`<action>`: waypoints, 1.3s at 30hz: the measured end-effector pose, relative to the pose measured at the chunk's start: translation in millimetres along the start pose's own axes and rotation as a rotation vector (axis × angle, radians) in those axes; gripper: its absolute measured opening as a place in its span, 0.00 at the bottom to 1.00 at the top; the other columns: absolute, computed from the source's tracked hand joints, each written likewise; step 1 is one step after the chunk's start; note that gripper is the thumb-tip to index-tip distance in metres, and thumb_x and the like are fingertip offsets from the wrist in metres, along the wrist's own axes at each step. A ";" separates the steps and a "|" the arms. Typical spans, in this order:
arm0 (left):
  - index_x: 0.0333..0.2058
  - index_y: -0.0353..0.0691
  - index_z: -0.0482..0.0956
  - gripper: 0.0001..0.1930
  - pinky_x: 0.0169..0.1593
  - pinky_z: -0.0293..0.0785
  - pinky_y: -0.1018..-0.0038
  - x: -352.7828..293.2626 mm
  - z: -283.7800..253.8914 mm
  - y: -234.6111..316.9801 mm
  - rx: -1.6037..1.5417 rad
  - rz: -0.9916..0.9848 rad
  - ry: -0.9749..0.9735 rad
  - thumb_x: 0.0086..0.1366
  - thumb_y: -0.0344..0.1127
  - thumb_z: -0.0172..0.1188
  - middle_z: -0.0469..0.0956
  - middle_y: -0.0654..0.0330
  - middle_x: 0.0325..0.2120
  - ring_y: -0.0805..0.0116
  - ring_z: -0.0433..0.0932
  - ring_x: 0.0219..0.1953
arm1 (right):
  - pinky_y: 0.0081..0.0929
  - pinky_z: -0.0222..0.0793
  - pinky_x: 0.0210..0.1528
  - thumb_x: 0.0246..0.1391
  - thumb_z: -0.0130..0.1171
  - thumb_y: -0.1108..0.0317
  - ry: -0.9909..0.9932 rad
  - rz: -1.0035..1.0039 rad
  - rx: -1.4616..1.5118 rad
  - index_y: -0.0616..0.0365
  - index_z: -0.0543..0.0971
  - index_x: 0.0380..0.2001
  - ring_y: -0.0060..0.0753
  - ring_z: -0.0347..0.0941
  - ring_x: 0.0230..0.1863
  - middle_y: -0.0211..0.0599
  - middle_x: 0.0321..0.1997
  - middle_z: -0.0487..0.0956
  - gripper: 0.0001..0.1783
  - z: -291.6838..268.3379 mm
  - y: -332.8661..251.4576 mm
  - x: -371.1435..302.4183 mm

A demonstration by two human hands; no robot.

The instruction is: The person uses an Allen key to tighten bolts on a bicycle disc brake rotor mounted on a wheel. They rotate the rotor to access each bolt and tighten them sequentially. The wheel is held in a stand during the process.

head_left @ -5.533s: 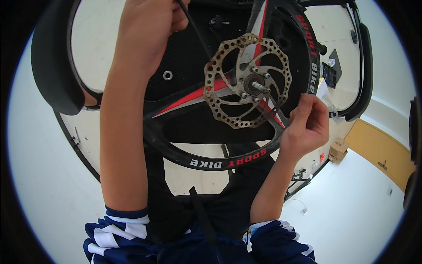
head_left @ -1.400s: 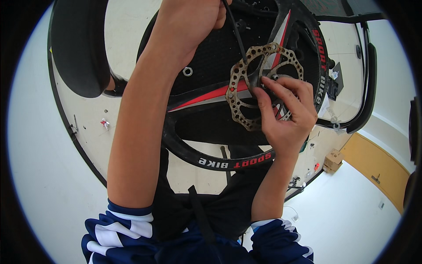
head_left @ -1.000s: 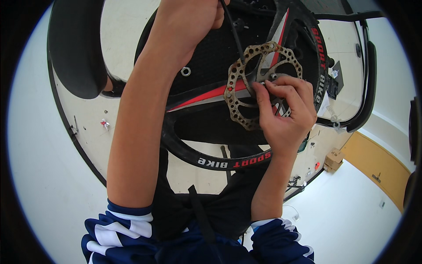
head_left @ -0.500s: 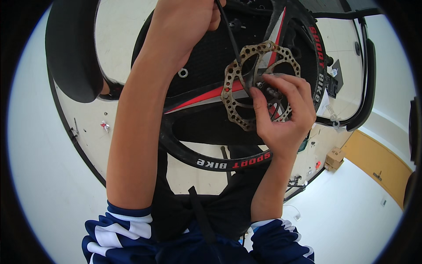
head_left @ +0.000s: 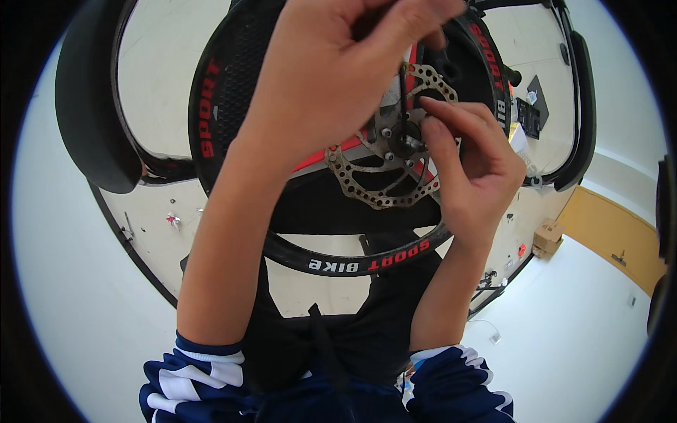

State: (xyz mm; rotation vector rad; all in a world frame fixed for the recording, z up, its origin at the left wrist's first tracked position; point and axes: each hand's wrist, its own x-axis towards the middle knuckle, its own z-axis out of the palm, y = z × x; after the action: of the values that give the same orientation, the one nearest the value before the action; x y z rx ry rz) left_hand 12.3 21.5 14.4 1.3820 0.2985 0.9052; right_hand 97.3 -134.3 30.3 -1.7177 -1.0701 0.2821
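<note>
A black bicycle wheel (head_left: 367, 264) with red and white rim lettering lies flat on a pale table (head_left: 162, 233). At its centre sits a perforated metal brake disc (head_left: 374, 190). My left hand (head_left: 338, 77) is closed around the top of a thin dark tool (head_left: 403, 88) that stands upright, its tip at the hub (head_left: 400, 144). My right hand (head_left: 472, 169) comes in from the right, its fingertips pinched together at the hub beside the tool's tip. What the fingers pinch is hidden.
A bare black tyre (head_left: 95, 113) lies at the left of the table and another tyre (head_left: 578, 106) at the right. Small parts (head_left: 173, 220) are scattered on the tabletop. A cardboard box (head_left: 546, 238) stands on the white floor by a yellow wall strip (head_left: 620, 240).
The view has shifted so the wheel sits lower and more central. My left hand has come down into the picture over the hub. My right hand stays at the hub.
</note>
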 end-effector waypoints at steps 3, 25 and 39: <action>0.33 0.29 0.82 0.12 0.25 0.65 0.81 -0.1 2.1 21.2 0.055 0.008 -0.145 0.70 0.34 0.59 0.76 0.62 0.20 0.81 0.69 0.22 | 0.15 0.66 0.32 0.47 0.67 0.82 -0.072 0.020 0.004 0.63 0.85 0.38 0.17 0.71 0.28 0.32 0.31 0.81 0.12 -2.4 -0.1 3.3; 0.36 0.30 0.84 0.08 0.27 0.68 0.83 -0.2 2.7 28.6 0.280 0.013 -0.283 0.58 0.24 0.70 0.80 0.61 0.26 0.80 0.74 0.24 | 0.15 0.72 0.35 0.49 0.67 0.81 -0.047 0.046 0.128 0.65 0.83 0.36 0.16 0.76 0.30 0.28 0.28 0.82 0.08 -2.3 20.6 10.6; 0.40 0.34 0.87 0.11 0.35 0.74 0.77 0.9 8.3 10.6 0.126 0.364 -0.354 0.56 0.22 0.68 0.85 0.56 0.28 0.69 0.79 0.31 | 0.12 0.63 0.26 0.48 0.70 0.78 -0.023 0.020 -0.013 0.63 0.83 0.33 0.11 0.69 0.22 0.24 0.22 0.78 0.08 -11.2 21.0 5.8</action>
State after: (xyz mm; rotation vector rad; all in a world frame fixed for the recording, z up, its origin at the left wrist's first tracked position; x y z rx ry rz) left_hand 14.5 15.4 26.2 1.7161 -0.1751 0.9254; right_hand 118.7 -138.3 18.8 -1.7414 -1.0736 0.3086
